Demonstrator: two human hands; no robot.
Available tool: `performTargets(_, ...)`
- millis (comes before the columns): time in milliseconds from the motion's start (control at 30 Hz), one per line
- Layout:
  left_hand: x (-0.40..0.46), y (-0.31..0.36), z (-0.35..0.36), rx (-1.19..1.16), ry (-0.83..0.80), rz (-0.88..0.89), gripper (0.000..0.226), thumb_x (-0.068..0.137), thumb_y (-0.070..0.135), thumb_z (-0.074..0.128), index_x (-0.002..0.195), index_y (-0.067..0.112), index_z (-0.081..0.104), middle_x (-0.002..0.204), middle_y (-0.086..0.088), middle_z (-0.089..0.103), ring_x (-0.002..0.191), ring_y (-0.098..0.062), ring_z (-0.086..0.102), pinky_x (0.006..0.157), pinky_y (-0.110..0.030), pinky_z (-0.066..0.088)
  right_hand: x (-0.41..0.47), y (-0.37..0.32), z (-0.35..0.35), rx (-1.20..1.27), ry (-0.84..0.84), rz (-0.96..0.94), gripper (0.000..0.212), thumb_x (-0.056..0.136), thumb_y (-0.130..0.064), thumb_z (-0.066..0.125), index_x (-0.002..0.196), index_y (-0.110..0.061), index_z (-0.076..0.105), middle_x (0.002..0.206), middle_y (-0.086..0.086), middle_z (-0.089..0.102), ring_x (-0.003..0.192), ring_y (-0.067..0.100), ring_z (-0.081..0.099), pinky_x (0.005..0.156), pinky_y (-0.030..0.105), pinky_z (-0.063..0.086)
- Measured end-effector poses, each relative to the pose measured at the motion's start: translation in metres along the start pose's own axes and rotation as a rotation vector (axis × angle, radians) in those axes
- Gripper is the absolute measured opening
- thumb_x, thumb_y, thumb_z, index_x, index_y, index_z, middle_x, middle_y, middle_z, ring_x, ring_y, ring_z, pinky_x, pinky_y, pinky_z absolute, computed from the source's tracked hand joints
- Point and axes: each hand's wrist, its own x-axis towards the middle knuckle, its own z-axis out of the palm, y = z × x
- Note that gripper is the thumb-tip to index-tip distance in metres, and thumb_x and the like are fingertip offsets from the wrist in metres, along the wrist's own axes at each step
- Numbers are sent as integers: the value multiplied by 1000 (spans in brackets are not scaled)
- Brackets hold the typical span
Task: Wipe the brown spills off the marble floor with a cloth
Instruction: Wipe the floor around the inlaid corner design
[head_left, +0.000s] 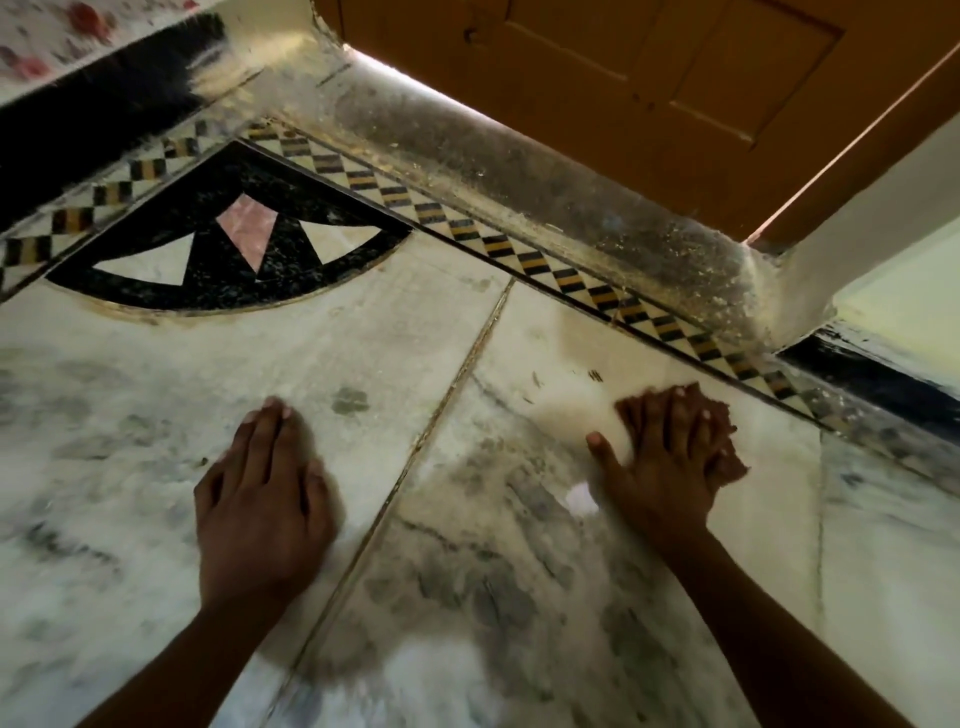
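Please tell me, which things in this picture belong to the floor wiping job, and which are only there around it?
For the job:
- right hand, flat on a brownish cloth
- left hand, flat on the floor
- marble floor; no clear brown spill shows, only grey smudges

Only nearby:
- black inlay with pink triangle
- checkered border
- door sill
- wooden door

The scene is dim overall, with the brightest light a thin strip glowing under the wooden door (675, 93) and along its edge. A soft sheen falls across the dusty threshold (519, 171). The marble floor (415, 332) shows a small white glare patch beside the right hand (670, 467), which is smeared by motion blur. Straight lines bow near the frame edges, and the corners are soft.
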Motion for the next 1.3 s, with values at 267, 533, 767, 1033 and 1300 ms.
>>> performTargets(267,-1,1,1,-8,9,21,63,102,35,40,160,10,45,171,-12,41,158,-32,40,115,-54,35,76,-9,-21,9,-69,-153,98,84,-94,9,167,-45,-6,179,-8,-19,164,23,-21,131,62,-8)
performTargets(533,0,-1,-1,-22,-9,-8,64,102,37,38,161,11,44,171,-10,41,158,-31,39,116,-55,35,-45,-44,9,24,-151,-197,108,71,-100,-13,163,-44,-23,169,-8,-41,156,25,-40,121,55,-26)
performTargets(767,-1,-4,0,-23,-17,7,64,104,41,38,161,13,44,173,-8,38,158,-31,37,116,-56,35,44,-64,3,87,-65,-144,89,88,-87,6,167,-47,-4,179,-5,-17,164,27,-21,129,62,-13)
performTargets(1033,0,-3,3,-9,-18,17,63,104,40,39,162,14,42,174,-7,37,159,-27,36,118,-53,35,-38,-92,30,37,40,-375,86,93,-84,5,168,-43,14,180,-7,0,166,25,-9,128,53,-11)
performTargets(1300,-2,2,-4,-30,-13,63,65,104,41,33,161,11,44,174,-10,36,160,-29,35,118,-54,34,-49,-26,18,86,95,-8,79,101,-76,18,170,-38,7,181,1,-3,166,31,-8,130,65,-5)
